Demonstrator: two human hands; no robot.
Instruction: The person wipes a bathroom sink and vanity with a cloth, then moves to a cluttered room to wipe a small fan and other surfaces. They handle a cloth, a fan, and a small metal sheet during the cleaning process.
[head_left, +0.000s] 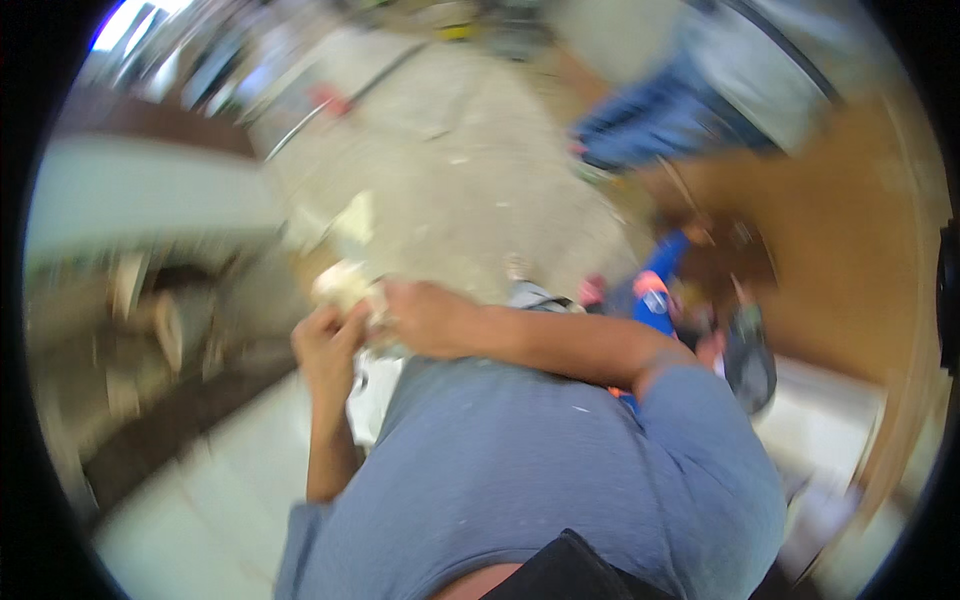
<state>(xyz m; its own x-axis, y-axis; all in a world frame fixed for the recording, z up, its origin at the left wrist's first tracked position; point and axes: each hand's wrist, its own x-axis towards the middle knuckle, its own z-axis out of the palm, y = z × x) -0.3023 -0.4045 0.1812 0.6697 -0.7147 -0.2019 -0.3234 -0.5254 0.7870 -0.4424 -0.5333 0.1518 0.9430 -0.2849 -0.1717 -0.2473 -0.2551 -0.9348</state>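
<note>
Head view, motion-blurred throughout.

Hands, two. Left hand (330,345): fingers bent, thumb and fingertips drawn together, pinching the lower edge of a cream crumpled piece (345,285), material unclear. Right hand (425,315): curled against the right side of the same piece; fingertips hidden, so whether they pinch cannot be told. Crumpled piece, one: in front of the grey-shirted torso (520,450), at the meeting of the hands.

Edges and room: grey floor (470,180) stretches forward, its widest open run beyond the hands. Left limit, one white panel (150,195) with a dark brown far edge. Right limit, one broad tan board (845,240), near edge curving along the rim.

Further counts: pale triangular scrap (355,218), one, on the floor side just beyond the crumpled piece. Red object (330,100), one, beside a thin rod. Person in blue jeans (650,125), one, upper right, well apart from both hands.
</note>
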